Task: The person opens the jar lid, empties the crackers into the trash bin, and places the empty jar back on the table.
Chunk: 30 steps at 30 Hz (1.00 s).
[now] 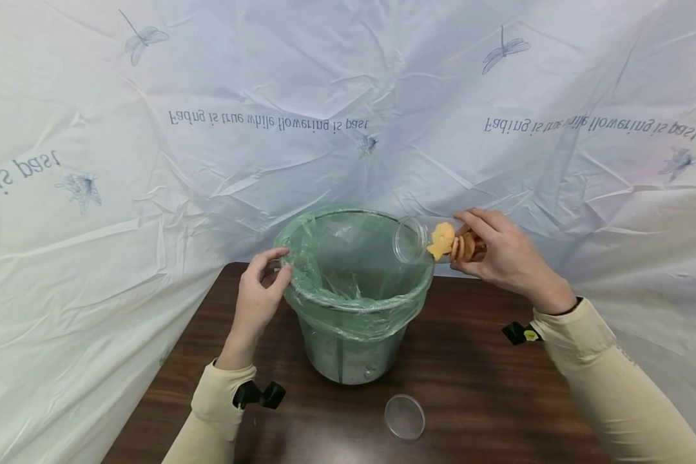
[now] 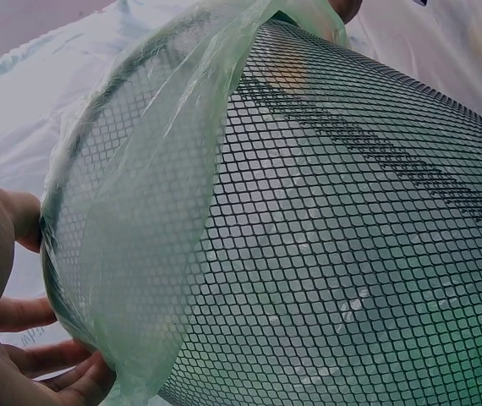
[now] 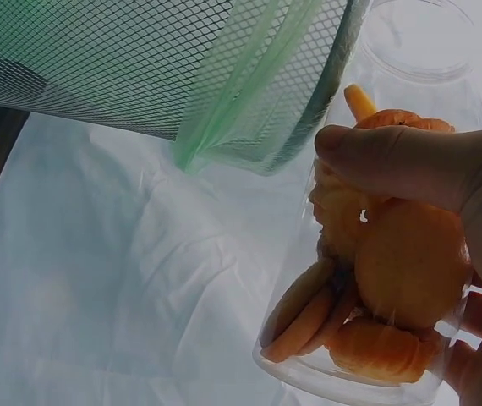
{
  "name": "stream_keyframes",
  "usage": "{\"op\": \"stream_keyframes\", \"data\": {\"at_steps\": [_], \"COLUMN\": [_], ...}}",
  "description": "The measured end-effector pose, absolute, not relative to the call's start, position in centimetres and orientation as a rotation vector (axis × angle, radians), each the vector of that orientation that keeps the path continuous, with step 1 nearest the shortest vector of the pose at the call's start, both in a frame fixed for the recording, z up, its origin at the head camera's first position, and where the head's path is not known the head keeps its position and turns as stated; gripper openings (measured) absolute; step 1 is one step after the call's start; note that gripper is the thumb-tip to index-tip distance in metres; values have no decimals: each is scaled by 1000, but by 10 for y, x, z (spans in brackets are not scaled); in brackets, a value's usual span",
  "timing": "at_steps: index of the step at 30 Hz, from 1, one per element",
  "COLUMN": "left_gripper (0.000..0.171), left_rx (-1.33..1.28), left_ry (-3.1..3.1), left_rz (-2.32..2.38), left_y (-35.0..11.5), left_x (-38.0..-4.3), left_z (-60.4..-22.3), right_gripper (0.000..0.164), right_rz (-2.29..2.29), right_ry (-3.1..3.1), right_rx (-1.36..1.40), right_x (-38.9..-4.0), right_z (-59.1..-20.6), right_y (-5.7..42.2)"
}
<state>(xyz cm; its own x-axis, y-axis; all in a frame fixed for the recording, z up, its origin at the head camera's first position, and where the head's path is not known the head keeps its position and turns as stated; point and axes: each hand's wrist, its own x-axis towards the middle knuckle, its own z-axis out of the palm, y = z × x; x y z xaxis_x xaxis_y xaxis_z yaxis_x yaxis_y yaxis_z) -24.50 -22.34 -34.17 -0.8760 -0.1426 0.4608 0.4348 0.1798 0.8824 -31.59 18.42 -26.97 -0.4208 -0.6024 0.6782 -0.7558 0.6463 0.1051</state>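
Observation:
A mesh trash can stands on the table, lined with a thin green plastic bag folded over its rim. My left hand grips the left side of that rim, fingertips on the bag. My right hand holds a clear plastic jar lying nearly on its side, its open mouth over the can's right rim. Inside the jar are several cookies, and a fish-shaped one lies foremost toward the mouth. The right thumb crosses the jar's wall in the right wrist view.
A round clear lid lies on the dark wooden table, in front of the can. White printed sheeting hangs behind and at both sides. Black wrist cameras sit at both sleeve cuffs.

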Motion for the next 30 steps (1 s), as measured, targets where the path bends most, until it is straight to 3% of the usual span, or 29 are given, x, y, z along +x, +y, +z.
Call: {"op": "stream_keyframes", "data": {"at_steps": [30], "left_gripper": [34], "left_rx": [-290], "left_ry": [-2004], "left_rz": [-1746], "left_y": [-223], "left_x": [-245], "left_z": [-341], "right_gripper": [82], "right_rz": [216], "right_ry": [-2093], "right_rx": [1108], "right_x": [-315], "right_z": [-264], "right_y": [183]}}
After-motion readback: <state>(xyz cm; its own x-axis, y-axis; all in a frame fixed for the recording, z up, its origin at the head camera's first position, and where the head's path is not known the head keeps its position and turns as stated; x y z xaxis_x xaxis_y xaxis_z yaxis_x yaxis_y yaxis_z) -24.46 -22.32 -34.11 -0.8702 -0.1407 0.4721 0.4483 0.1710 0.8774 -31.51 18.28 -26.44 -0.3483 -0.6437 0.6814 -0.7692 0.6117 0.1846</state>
